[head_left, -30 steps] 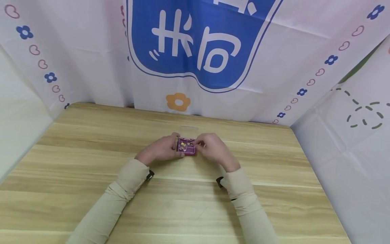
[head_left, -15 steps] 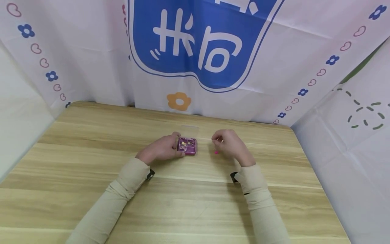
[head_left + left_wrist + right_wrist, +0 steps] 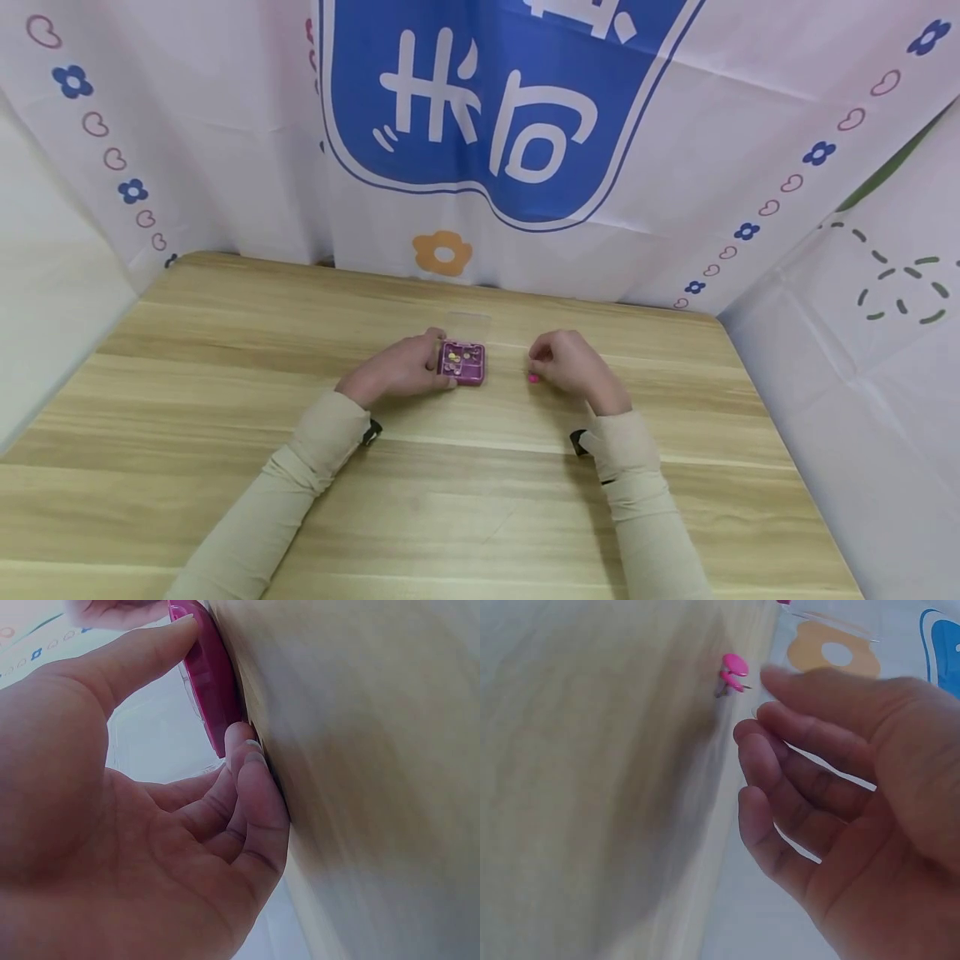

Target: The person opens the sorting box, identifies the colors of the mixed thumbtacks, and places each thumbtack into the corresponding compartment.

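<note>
My left hand (image 3: pixel 401 368) holds a small purple compartment box (image 3: pixel 472 382) by its left end, thumb at the front edge and fingers at the back. Its clear lid (image 3: pixel 469 325) stands open toward the back. Small gold and dark pieces (image 3: pixel 452 357) lie in some compartments, too small to name. To the right of the box, my right hand (image 3: pixel 573 368) is low over the table, fingers loosely bent. Just by its fingertips lies a pink tack-like piece (image 3: pixel 736 664) with a round head and thin metal pin; one or two such pieces, I cannot tell. Nothing shows between those fingers.
The box and both hands are over a wooden table (image 3: pixel 420 517). A white printed cloth (image 3: pixel 247 200) with a blue emblem hangs along the table's back edge. White sheets (image 3: pixel 855 400) close off the right and left sides.
My right hand has left the box and moved right to a spot over the table, where the pink piece now shows beneath it. My left hand stays on the box.
</note>
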The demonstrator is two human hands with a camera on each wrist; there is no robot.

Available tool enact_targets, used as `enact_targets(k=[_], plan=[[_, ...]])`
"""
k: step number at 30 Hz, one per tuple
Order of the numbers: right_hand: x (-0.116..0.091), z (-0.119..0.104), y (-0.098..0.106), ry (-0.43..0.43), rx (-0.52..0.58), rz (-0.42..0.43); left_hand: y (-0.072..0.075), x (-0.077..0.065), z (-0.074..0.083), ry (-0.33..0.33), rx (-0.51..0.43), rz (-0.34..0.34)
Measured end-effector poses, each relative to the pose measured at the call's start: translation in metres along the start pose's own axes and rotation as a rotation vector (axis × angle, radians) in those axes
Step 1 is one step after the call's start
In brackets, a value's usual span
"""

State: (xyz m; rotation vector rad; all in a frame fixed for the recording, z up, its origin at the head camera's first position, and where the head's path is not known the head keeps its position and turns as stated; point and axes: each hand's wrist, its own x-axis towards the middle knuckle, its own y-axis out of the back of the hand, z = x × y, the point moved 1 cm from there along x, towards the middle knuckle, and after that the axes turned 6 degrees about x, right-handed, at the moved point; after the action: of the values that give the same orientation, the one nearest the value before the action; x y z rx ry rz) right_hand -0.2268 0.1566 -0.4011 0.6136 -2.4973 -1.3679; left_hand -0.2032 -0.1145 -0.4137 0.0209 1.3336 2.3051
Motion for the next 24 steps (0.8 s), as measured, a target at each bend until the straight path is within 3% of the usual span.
enact_targets(k=[10,24], plan=[[-0.0031,0.0041,-0.0034,-0.004,-0.025,0.014,-0.0017,0.0004,0.0032,-0.01,0.004,0.006],[-0.0074,0.0046,0.0001,-0.068,-0.243,0.067,0.0006,-0.0006,-0.0005,-0.009,-0.001,0.007]])
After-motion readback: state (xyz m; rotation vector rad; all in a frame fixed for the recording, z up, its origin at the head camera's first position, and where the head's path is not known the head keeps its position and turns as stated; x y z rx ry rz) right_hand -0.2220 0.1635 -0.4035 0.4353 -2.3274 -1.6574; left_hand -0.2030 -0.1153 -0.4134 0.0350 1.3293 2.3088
